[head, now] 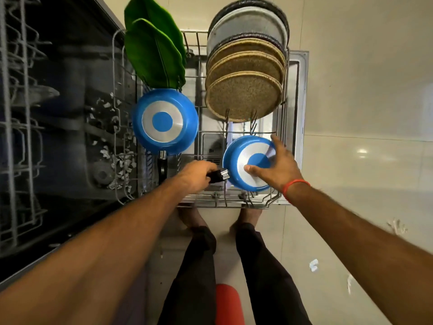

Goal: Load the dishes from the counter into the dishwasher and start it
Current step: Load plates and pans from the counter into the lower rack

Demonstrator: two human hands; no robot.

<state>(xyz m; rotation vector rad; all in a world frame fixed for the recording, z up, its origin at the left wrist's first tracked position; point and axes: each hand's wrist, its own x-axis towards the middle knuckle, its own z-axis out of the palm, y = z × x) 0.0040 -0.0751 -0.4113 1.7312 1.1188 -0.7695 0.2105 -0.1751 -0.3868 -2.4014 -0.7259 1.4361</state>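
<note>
Orange wristband [295,185], dark trousers [264,273]

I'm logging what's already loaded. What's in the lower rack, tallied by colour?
Blue frying pans: 2, one resting bottom-up, one gripped at its handle by the left hand with the right hand on its base
Green leaf-shaped plates: 2
Tan speckled plates: about 4
Grey and dark plates behind: count unclear
Total: at least 8

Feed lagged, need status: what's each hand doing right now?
Left hand: grips the black handle of the blue pan.
Right hand: open, fingers pressing the pan's base.
</note>
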